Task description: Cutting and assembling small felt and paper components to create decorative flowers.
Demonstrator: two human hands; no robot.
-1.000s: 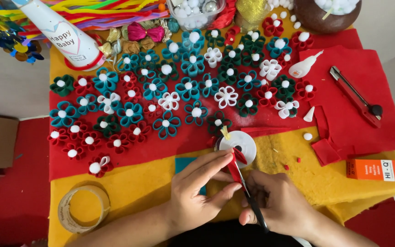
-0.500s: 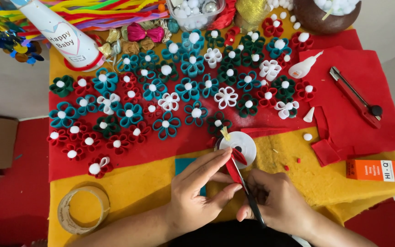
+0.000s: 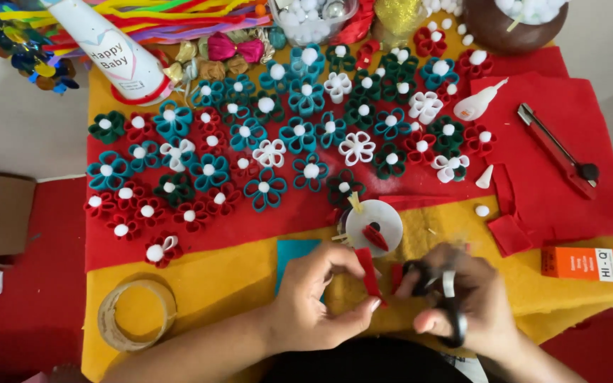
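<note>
red felt strip (image 3: 368,273): pinched in the left hand (image 3: 318,296), near the desk's front edge
right hand (image 3: 471,301): wrapped round black scissors (image 3: 440,298), blades at the strip
white disc (image 3: 374,223): just behind, on yellow felt (image 3: 235,266)

Bare yellow felt (image 3: 228,284) lies open to the left of the left hand (image 3: 321,298), as far as the tape roll (image 3: 136,314) near the front left corner. Ahead of both hands the white disc (image 3: 374,225) sits close, and just behind it the felt flowers (image 3: 264,152) crowd the red felt (image 3: 569,177) almost edge to edge (hardly a gap between them). Right of the right hand (image 3: 462,301), the way is narrowed by the orange box (image 3: 594,264) and a folded red scrap (image 3: 509,234). Farther back on the right lies the cutter knife (image 3: 558,145).
</note>
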